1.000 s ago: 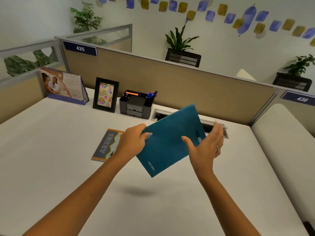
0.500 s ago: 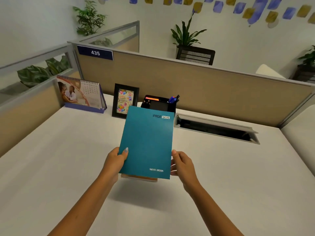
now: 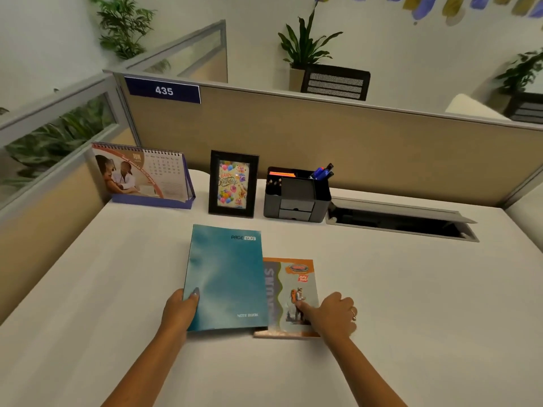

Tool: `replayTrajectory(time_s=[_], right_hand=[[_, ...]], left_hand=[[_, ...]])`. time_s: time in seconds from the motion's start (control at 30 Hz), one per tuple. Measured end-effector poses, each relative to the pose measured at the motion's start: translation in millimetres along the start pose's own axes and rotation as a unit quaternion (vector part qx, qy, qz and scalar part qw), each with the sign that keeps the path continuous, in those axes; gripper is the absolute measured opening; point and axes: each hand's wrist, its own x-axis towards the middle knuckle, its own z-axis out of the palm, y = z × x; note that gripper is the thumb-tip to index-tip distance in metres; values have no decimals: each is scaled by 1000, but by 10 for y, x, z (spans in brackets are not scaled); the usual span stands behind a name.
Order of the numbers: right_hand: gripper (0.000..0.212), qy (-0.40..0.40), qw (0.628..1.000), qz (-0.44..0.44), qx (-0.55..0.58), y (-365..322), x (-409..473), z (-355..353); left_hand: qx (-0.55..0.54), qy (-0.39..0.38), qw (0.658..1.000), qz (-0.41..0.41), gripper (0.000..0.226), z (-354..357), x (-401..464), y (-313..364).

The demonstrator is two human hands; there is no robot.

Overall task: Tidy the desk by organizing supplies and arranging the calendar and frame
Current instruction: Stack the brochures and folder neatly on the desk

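A teal notebook lies on the white desk, overlapping the left part of an orange and grey notebook. My left hand grips the teal notebook's lower left edge, thumb on the cover. My right hand has its fingers curled and holds the orange notebook's lower right corner, thumb on its cover. At the back stand a desk calendar, a black picture frame and a black organizer with blue pens.
A beige partition runs along the desk's back, a glass-topped one along the left. An open cable tray is set in the desk right of the organizer. A second desk adjoins at right.
The teal notebook went from being held up in both hands to lying on the desk over the orange notebook. My right hand left it and moved onto the orange notebook.
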Motion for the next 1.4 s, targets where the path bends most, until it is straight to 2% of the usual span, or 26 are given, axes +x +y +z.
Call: replayTrajectory(time_s=[0.07, 0.23, 0.37, 0.47, 0.57, 0.63, 0.77, 0.83, 0.93, 1.0, 1.07, 1.23, 1.4], right_hand=[[84, 7, 1000, -11, -26, -59, 4, 34], [64, 10, 1000, -24, -7, -215, -35, 160], [69, 15, 1000, -2, 2, -312, -34, 200], [79, -19, 999, 23, 35, -320, 94, 198], [78, -51, 997, 40, 48, -311, 186, 222], [71, -56, 994, 49, 86, -286, 211, 235], [50, -65, 967, 11, 245, -193, 213, 156], [44, -35, 962, -12, 271, -179, 135, 22], [31, 72, 967, -73, 235, -246, -4, -284], [30, 120, 961, -109, 226, -334, -79, -461], [33, 128, 957, -129, 228, -433, -131, -557], [33, 25, 953, -134, 272, -650, -304, -354], [29, -116, 942, -91, 302, -706, -512, 222]], left_hand=[[8, -4, 1000, -1, 34, -15, 75, -27], [1, -18, 1000, -3, 32, -74, 168, -126], [10, -15, 1000, 15, 24, -65, 165, -165], [13, -14, 1000, 24, 18, -80, 179, -192], [4, -17, 1000, 23, 16, -93, 209, -222], [-3, -23, 1000, 21, 15, -93, 201, -223], [-6, -35, 999, 20, 16, -107, 182, -222], [-9, -39, 999, 21, 16, -113, 176, -234], [-4, -47, 999, 21, 13, -125, 172, -247], [-10, -69, 997, 14, 14, -129, 167, -250], [-28, -105, 994, 0, 14, -119, 116, -233], [-67, -169, 982, -55, 8, -13, -31, -238], [-87, -190, 974, -82, 43, 46, -72, -246]])
